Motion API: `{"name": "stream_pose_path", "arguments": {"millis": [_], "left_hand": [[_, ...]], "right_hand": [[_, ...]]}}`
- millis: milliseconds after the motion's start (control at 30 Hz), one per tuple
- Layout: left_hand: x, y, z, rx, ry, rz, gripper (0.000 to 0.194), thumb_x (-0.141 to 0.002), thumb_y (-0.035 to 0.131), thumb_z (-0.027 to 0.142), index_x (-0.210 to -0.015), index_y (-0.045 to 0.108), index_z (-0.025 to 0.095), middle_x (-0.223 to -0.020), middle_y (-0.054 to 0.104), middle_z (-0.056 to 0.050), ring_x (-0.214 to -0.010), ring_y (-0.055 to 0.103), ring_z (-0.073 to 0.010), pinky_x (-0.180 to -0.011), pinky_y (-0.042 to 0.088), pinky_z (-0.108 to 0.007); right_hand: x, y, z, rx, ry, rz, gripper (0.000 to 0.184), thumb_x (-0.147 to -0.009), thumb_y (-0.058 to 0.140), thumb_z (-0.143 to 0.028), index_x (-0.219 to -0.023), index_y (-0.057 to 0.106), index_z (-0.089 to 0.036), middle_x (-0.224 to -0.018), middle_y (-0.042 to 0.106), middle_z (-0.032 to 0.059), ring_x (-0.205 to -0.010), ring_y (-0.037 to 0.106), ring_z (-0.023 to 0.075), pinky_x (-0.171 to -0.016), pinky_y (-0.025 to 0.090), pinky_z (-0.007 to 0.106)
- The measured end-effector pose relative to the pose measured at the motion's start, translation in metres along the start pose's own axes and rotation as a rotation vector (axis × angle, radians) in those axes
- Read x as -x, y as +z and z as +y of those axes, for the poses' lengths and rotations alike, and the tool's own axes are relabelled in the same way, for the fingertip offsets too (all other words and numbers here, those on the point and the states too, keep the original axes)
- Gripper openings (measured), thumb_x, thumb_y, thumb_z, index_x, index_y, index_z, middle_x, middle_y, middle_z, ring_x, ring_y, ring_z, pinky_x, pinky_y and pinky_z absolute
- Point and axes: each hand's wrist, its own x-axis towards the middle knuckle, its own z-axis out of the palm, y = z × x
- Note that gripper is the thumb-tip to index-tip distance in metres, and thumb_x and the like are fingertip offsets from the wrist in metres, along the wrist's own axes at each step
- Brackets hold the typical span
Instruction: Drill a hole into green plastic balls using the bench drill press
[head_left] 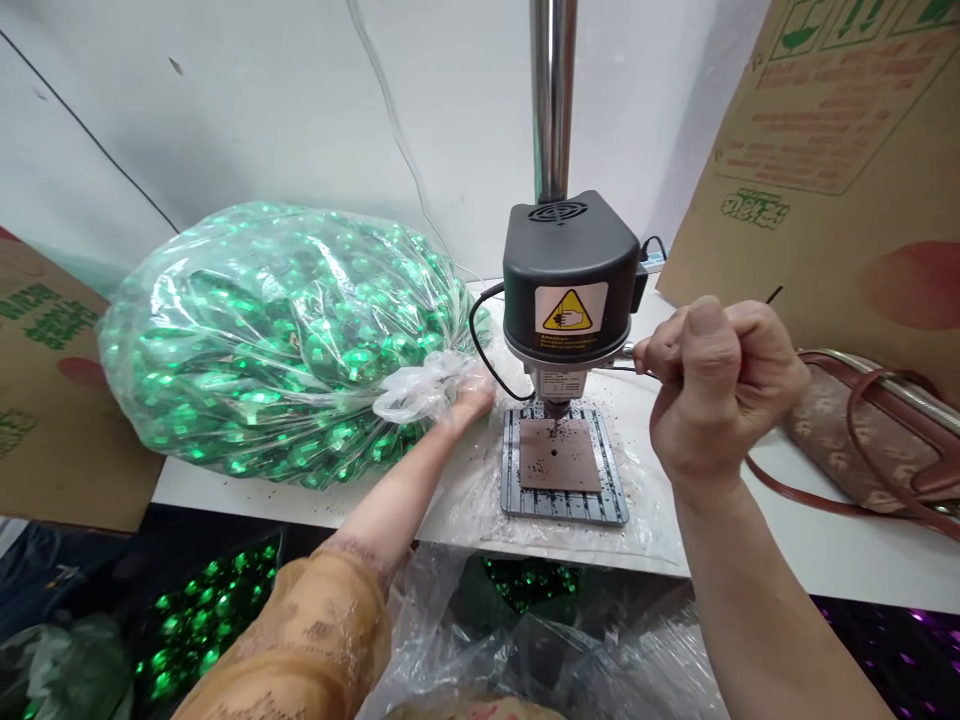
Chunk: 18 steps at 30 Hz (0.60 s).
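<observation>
Right hand (712,390) curled tight, fingers closed on the side lever (627,353) of the black drill press (574,245). Left hand (474,398) at the white knot (424,388) of the clear bag (277,330) of shiny green pieces; its fingers are partly hidden, can't tell if they grip or just rest.

Drill press near the middle of the worktop (817,555), its slotted base plate (562,507) close to the front edge. Brown board (574,468) on the plate under the bit, one hole, dark crumbs around. Bag fills the worktop's left side, near the front left corner. Patterned handbag (832,430) towards the right edge.

Handling, judged: drill press heavy, stiff; lever best held at its outer end, firm and even. Board light, rigid; take by side edges. Bag bulky, slippery film, contents shift; hold at the knot, support underneath.
</observation>
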Motion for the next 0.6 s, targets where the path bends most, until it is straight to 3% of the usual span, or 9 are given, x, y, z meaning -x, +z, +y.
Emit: {"name": "stream_pose_path", "arguments": {"millis": [133, 233, 333, 467, 600], "left_hand": [[0.047, -0.013, -0.007, -0.143, -0.045, -0.075, 0.042, -0.080, 0.071, 0.024, -0.120, 0.065, 0.014, -0.110, 0.068, -0.017, -0.119, 0.058, -0.0383, -0.108, 0.039, -0.059], [0.080, -0.028, -0.002, -0.257, 0.121, -0.126, 0.046, -0.090, 0.061, 0.028, -0.134, 0.056, 0.017, -0.126, 0.062, -0.017, -0.128, 0.054, -0.0332, -0.114, 0.036, -0.054], [0.102, -0.035, 0.010, -0.244, 0.252, -0.059, 0.044, -0.096, 0.054, 0.029, -0.139, 0.051, 0.022, -0.142, 0.051, -0.016, -0.138, 0.046, -0.0295, -0.116, 0.036, -0.048], [0.120, -0.028, 0.031, 0.096, 0.207, 0.066, 0.042, -0.092, 0.063, 0.034, -0.133, 0.057, 0.024, -0.143, 0.050, -0.014, -0.137, 0.048, -0.0279, -0.114, 0.041, -0.044], [0.132, -0.015, 0.050, 0.632, -0.085, -0.007, 0.063, -0.082, 0.076, 0.047, -0.135, 0.052, 0.024, -0.118, 0.066, -0.010, -0.111, 0.065, -0.0235, -0.097, 0.053, -0.038]], "right_hand": [[0.000, -0.001, 0.001, 0.023, -0.019, 0.001, 0.034, -0.086, 0.063, -0.036, -0.061, 0.046, -0.021, -0.047, 0.037, -0.0070, -0.042, 0.038, 0.0053, -0.043, 0.035, 0.026], [0.001, 0.000, 0.000, 0.011, -0.026, 0.005, 0.033, -0.087, 0.063, -0.034, -0.062, 0.045, -0.021, -0.046, 0.037, -0.0067, -0.042, 0.038, 0.0056, -0.044, 0.036, 0.027], [0.001, 0.001, -0.001, 0.015, -0.039, 0.016, 0.034, -0.087, 0.062, -0.035, -0.062, 0.043, -0.021, -0.046, 0.036, -0.0064, -0.042, 0.037, 0.0055, -0.044, 0.035, 0.028], [0.001, 0.002, -0.001, 0.008, -0.028, 0.022, 0.035, -0.086, 0.063, -0.036, -0.062, 0.044, -0.022, -0.046, 0.036, -0.0062, -0.042, 0.039, 0.0061, -0.043, 0.035, 0.028], [0.001, 0.001, -0.001, -0.003, -0.012, 0.012, 0.035, -0.086, 0.064, -0.037, -0.062, 0.043, -0.022, -0.045, 0.034, -0.0073, -0.042, 0.037, 0.0057, -0.044, 0.035, 0.028]]}}
